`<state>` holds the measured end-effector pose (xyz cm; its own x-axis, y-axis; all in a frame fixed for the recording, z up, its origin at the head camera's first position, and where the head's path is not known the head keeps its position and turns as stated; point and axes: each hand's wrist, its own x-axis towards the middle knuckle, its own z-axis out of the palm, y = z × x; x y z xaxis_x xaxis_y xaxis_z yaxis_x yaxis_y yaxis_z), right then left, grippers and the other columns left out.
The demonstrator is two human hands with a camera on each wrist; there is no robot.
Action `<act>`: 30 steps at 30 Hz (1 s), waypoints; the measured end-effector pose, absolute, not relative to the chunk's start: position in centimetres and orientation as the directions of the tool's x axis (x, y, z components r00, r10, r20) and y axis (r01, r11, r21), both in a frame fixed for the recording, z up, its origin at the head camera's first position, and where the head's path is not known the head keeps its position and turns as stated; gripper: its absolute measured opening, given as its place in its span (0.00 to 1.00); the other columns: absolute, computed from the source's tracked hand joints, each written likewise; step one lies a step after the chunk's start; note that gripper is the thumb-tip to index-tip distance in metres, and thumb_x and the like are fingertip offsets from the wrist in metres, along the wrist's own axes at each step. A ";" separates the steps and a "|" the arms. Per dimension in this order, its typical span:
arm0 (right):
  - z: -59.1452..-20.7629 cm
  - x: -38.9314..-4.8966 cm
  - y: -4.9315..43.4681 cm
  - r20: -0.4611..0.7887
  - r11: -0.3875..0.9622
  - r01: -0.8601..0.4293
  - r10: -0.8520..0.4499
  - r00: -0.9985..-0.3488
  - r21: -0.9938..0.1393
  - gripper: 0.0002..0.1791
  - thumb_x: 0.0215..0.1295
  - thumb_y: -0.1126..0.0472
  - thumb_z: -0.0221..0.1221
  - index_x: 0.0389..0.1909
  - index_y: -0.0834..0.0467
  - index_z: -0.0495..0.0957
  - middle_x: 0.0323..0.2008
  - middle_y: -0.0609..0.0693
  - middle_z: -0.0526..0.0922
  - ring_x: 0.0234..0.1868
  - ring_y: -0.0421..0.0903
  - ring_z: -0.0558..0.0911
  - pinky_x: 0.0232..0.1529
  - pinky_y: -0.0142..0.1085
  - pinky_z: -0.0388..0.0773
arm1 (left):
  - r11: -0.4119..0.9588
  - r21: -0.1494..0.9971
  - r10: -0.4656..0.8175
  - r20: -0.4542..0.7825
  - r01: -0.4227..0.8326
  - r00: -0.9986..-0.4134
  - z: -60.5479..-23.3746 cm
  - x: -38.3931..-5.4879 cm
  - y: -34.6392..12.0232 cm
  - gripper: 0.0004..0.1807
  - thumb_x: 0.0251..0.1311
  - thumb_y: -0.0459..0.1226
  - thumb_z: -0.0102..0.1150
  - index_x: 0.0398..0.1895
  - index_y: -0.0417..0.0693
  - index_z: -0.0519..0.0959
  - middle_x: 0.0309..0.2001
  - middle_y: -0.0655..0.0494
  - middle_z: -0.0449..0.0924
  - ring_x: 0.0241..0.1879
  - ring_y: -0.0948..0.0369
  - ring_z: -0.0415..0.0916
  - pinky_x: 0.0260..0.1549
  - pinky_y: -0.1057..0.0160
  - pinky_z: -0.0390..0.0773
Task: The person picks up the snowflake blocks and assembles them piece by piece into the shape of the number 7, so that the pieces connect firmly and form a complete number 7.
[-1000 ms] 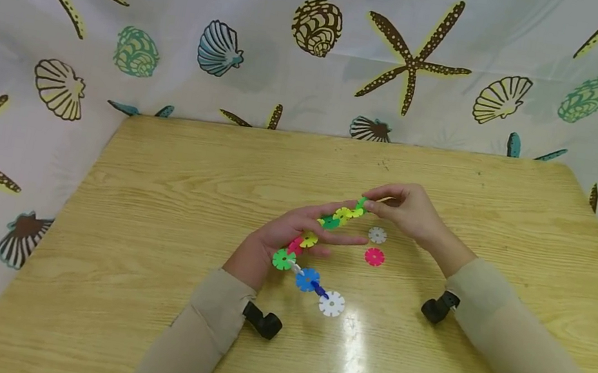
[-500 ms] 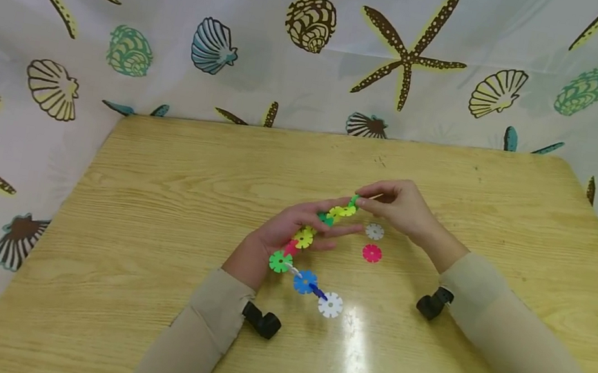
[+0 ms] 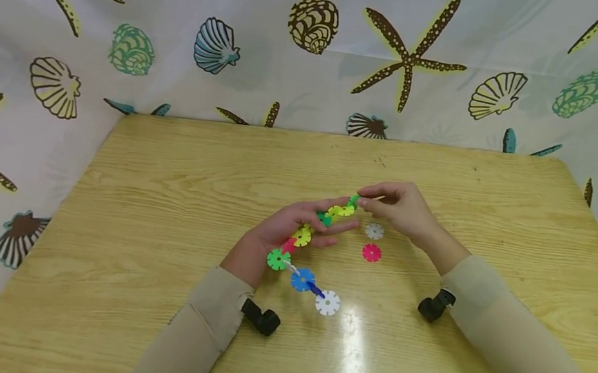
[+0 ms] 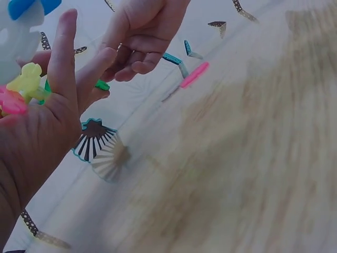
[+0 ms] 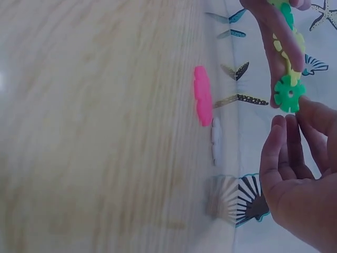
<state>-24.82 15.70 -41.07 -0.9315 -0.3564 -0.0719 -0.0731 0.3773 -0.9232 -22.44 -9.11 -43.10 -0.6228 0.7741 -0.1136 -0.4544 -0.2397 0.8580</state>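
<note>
A chain of notched plastic discs [image 3: 303, 280] in several colours runs along my left hand [image 3: 288, 224]. One digit crosses over it and others lie behind, so the left hand holds it midway. The chain's near end hangs past the wrist with green, blue and white discs. At the far end, thumb and fingers of my right hand [image 3: 403, 213] pinch the edge of a green disc [image 5: 289, 95], which meets a yellow disc. In the left wrist view the right hand mostly hides that end. A loose white disc [image 3: 374, 230] and a loose pink disc [image 3: 372, 253] lie below the right hand.
The wooden table [image 3: 191, 163] extends around both hands. A white curtain [image 3: 264, 37] printed with shells and starfish hangs behind it and at the sides. Small black cameras are strapped to the wrists, the left camera [image 3: 261, 319] and the right camera [image 3: 435, 305].
Both hands and the chain shift slightly left in the head view, partly with the camera itself. The right hand keeps its pinch on the green end disc. The loose discs stay on the table.
</note>
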 end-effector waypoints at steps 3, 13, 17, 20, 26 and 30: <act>-41.2 -24.8 16.4 -0.087 0.365 -0.052 -0.355 -0.931 -0.930 0.20 0.68 0.57 0.63 0.57 0.62 0.81 0.56 0.59 0.82 0.49 0.49 0.84 0.46 0.31 0.85 | -0.269 0.822 0.770 -0.130 -0.502 -0.625 -42.8 -22.5 -9.1 0.36 0.70 0.23 0.34 0.80 0.52 0.52 0.81 0.44 0.45 0.73 0.55 0.61 0.53 0.68 0.82; -42.0 -25.1 18.6 -0.141 0.446 -0.047 -0.379 -0.915 -0.894 0.23 0.68 0.56 0.64 0.60 0.62 0.79 0.59 0.57 0.82 0.51 0.42 0.83 0.47 0.26 0.81 | -0.316 0.785 0.701 -0.185 -0.532 -0.689 -42.9 -22.6 -9.3 0.35 0.72 0.24 0.35 0.80 0.54 0.53 0.81 0.54 0.43 0.74 0.53 0.60 0.72 0.56 0.62; -42.3 -25.1 18.8 -0.139 0.462 -0.068 -0.400 -0.906 -0.884 0.22 0.66 0.59 0.65 0.59 0.63 0.79 0.59 0.58 0.82 0.48 0.42 0.83 0.44 0.25 0.81 | -0.344 0.765 0.704 -0.175 -0.545 -0.689 -43.0 -22.6 -9.4 0.35 0.72 0.24 0.34 0.80 0.54 0.52 0.82 0.55 0.41 0.74 0.54 0.59 0.72 0.55 0.56; -42.6 -25.0 18.9 -0.142 0.467 -0.080 -0.422 -0.896 -0.881 0.23 0.65 0.60 0.66 0.59 0.63 0.79 0.59 0.59 0.82 0.48 0.44 0.83 0.43 0.26 0.81 | -0.350 0.760 0.704 -0.172 -0.548 -0.689 -43.0 -22.6 -9.5 0.35 0.72 0.24 0.34 0.80 0.54 0.52 0.82 0.54 0.41 0.74 0.54 0.59 0.69 0.57 0.62; -43.1 -24.8 19.2 -0.151 0.520 -0.108 -0.431 -0.890 -0.848 0.23 0.63 0.59 0.68 0.58 0.60 0.81 0.59 0.55 0.83 0.50 0.47 0.81 0.44 0.27 0.80 | -0.366 0.742 0.703 -0.174 -0.561 -0.689 -42.8 -22.6 -9.4 0.36 0.72 0.23 0.34 0.80 0.53 0.52 0.82 0.51 0.39 0.75 0.54 0.56 0.62 0.63 0.75; -43.3 -24.8 19.2 -0.137 0.555 -0.151 -0.443 -0.886 -0.818 0.22 0.62 0.59 0.69 0.57 0.59 0.82 0.57 0.56 0.84 0.47 0.47 0.81 0.45 0.28 0.78 | -0.359 0.751 0.698 -0.179 -0.555 -0.694 -42.8 -22.6 -9.3 0.36 0.71 0.22 0.34 0.80 0.53 0.52 0.82 0.49 0.39 0.75 0.54 0.57 0.62 0.64 0.75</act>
